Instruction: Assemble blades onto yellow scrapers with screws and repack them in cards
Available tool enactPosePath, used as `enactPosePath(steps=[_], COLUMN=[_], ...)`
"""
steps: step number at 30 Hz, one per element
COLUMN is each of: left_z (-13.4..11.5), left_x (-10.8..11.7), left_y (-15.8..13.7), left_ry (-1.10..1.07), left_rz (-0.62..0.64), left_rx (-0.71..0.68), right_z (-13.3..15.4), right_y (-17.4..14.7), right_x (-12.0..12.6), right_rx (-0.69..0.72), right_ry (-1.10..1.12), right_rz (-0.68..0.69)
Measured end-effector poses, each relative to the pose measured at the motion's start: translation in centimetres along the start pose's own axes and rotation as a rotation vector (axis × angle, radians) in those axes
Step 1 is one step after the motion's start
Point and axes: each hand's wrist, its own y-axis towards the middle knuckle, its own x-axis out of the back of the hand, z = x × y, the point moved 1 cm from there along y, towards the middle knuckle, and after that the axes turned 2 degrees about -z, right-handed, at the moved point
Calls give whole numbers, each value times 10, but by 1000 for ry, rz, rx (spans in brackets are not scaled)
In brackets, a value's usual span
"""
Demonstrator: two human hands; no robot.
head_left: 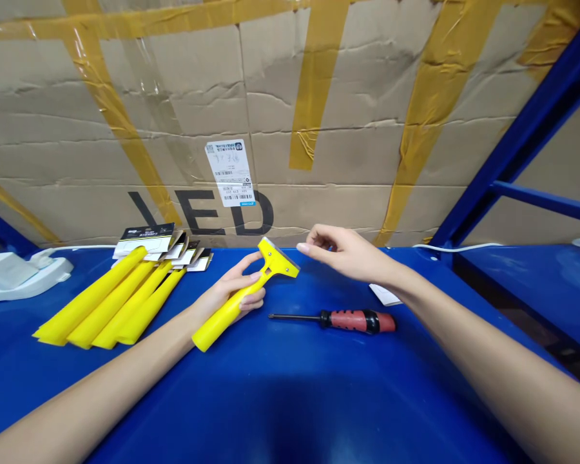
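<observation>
Head view: a screwdriver (348, 320) with a red-and-black handle lies on the blue tabletop (270, 399), its shaft toward the left and its handle toward the right. Just beyond its tip and to the left of it, the left hand (221, 288) is wrapped around the handle of a yellow blade scraper (232, 305), held tilted with the head up and to the right. Two small screws (287, 270) show on that head, and a thin metal blade (284, 252) runs along its edge. Beyond the screwdriver, the right hand (341, 248) is raised with its fingers curled, a fingertip just beside the blade; whether it pinches anything small I cannot tell.

Well left of the screwdriver lies a row of four yellow handles (113, 303), with black-and-white cards (145, 241) at their far ends. Farther left of it sits a white power strip (33, 288). Near the screwdriver's handle, on its far side, is a white slip (384, 295). Behind it all stands a taped cardboard carton (348, 193) marked "LED", bearing a shipping label (231, 173).
</observation>
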Motion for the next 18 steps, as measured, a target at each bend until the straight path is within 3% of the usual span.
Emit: enactPosePath(steps=[1, 4, 7, 11, 14, 18], left_z=[0, 0, 1, 3, 4, 8], left_x=[-1, -4, -5, -4, -4, -2], left_y=[-1, -7, -16, -23, -24, -23], left_ry=[2, 13, 18, 36, 54, 58], left_rz=[-12, -30, -72, -107, -101, -76], left_rx=[-2, 8, 13, -17, -43, -72], right_z=[3, 6, 3, 0, -2, -7], right_y=[-5, -29, -60, -88, -96, -101], right_x=[6, 19, 23, 18, 12, 5], right_rx=[9, -3, -69, -32, -15, -125], right_ry=[-20, -162, -309, -183, 16, 97], right_rz=[34, 355, 475, 388, 168, -153])
